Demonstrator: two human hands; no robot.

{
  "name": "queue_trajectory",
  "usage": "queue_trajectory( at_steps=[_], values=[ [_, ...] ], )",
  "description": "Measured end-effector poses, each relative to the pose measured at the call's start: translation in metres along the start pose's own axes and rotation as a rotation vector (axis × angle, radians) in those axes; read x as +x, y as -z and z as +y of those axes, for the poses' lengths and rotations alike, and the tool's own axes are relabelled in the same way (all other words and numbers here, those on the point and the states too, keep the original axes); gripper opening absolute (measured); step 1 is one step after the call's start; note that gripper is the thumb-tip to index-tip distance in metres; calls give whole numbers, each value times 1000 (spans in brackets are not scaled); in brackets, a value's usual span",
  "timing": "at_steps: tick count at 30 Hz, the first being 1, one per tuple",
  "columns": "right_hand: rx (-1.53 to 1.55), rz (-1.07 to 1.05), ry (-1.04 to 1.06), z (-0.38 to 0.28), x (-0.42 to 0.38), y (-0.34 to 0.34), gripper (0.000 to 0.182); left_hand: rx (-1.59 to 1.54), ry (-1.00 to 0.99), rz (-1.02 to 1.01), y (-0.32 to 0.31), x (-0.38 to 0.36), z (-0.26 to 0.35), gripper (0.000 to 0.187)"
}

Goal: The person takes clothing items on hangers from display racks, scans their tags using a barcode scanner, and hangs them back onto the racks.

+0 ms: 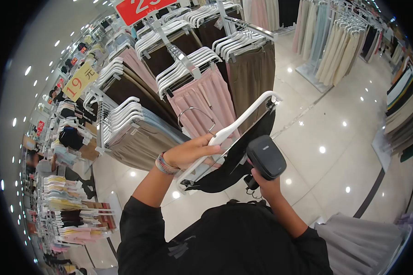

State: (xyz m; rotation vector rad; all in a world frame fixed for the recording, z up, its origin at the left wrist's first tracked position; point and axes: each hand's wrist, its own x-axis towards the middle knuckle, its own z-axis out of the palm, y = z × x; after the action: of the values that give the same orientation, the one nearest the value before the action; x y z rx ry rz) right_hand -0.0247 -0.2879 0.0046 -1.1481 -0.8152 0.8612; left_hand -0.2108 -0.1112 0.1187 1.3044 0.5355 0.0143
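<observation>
My left hand is closed around the middle of a white clip hanger, tilted up to the right, its metal hook toward the racks. A black garment hangs from the hanger's end clips, in front of my body. In my right hand is a dark grey rounded handheld device with small lettering on its face. It overlaps the garment's right side in this view. Part of the right fingers is hidden behind the device. A thin dark coiled cord shows beside that hand.
Ahead stands a rack with pink trousers, brown trousers and several others on white hangers. A red sign and a yellow price sign rise above it. Grey garments hang low at right. A person is at far left.
</observation>
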Motion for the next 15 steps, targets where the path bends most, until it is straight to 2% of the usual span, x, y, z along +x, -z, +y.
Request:
queue_trajectory(
  at_steps=[1, 3, 4, 6, 9, 13, 15],
  values=[
    [-1, -8, 0, -3, -1, 8, 21, -3, -4, 6, -8, 5, 3, 57],
    [229, 13, -51, -13, -2, 21, 28, -71, -90, -85, -24, 15, 8, 67],
    [223, 8, -50, -16, -1, 28, 28, -75, -97, -83, -31, 20, 9, 67],
    [350, -78, -33, -21, 1, 40, 37, -85, -149, -143, -44, 29, 10, 74],
    [527, -82, -87, -31, -2, 56, 43, -158, -146, -78, -59, 42, 3, 77],
    [660, -70, -63, -46, -5, 74, 38, -278, -228, -103, -73, 64, -9, 78],
    [749, -82, -73, -57, -2, 83, 30, -407, -292, -171, -77, 70, -17, 72]
  ],
)
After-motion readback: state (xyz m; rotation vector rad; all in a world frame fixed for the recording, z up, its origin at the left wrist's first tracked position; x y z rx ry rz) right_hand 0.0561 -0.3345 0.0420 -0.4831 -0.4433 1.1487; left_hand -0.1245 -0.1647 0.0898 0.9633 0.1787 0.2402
